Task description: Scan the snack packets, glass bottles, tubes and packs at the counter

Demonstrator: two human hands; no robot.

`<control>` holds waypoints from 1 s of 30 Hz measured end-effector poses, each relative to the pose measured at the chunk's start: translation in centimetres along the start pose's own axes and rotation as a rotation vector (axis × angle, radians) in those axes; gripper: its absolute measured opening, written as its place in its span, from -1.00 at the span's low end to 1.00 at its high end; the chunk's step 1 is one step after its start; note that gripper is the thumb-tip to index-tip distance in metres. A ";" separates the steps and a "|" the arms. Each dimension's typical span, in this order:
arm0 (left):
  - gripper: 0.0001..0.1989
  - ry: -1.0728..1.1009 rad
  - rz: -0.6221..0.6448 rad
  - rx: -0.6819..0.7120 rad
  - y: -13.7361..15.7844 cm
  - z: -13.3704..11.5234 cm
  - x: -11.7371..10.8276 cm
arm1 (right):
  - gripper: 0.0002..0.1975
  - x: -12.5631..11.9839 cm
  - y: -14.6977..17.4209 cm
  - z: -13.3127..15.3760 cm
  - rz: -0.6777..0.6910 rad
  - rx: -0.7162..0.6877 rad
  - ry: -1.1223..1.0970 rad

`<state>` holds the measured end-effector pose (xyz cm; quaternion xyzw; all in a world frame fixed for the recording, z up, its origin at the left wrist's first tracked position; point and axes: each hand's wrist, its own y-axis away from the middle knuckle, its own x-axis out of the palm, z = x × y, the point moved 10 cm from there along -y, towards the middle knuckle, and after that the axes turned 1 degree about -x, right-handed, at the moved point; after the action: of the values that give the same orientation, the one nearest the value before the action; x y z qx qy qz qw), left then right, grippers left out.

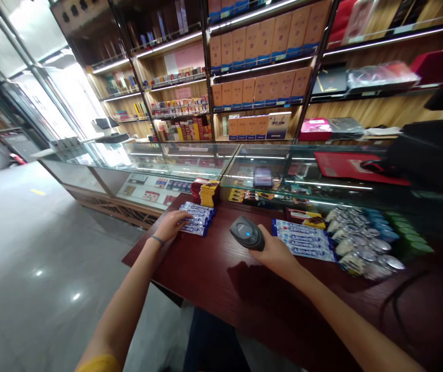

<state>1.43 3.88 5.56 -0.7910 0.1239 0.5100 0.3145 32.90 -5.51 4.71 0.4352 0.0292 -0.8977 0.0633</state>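
My right hand [278,250] is wrapped around a dark grey handheld barcode scanner [247,232], whose blue light shows on top. It is raised over the dark red wooden table, with the scanner's head pointing left. At the table's left side, my left hand [171,226] has its fingers together on the left end of a blue-and-silver snack packet [196,219], one of several lying in a row. The thumb is mostly hidden. More blue-and-silver packets [302,240] lie flat to the right of my right hand.
Yellow-and-red packets [206,192] stand stacked behind the left row. Several silver-topped cans [361,243] and green ones [409,232] crowd the table's right side. A glass display counter [190,160] runs behind, with a red mat [341,165] and mouse [378,166] on it.
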 end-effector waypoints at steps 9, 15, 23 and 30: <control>-0.71 0.006 0.021 -0.067 0.7 1.8 1.7 | -0.54 1.0 0.1 0.8 -0.023 -0.066 -0.014; -0.71 0.047 -0.017 -0.089 0.6 1.6 1.5 | -0.56 0.9 0.2 0.7 0.005 -0.044 -0.004; -0.69 0.085 -0.155 0.029 -3.0 -5.7 1.6 | -0.54 -2.8 1.3 -1.1 -0.064 0.014 0.108; -0.70 0.234 -0.128 0.128 -7.9 -15.5 5.6 | -0.42 -8.7 4.8 -5.3 -0.222 0.034 -0.018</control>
<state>19.31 1.01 7.84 -0.8297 0.1411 0.3842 0.3797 43.00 -8.94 8.26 0.4220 0.0617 -0.9034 -0.0436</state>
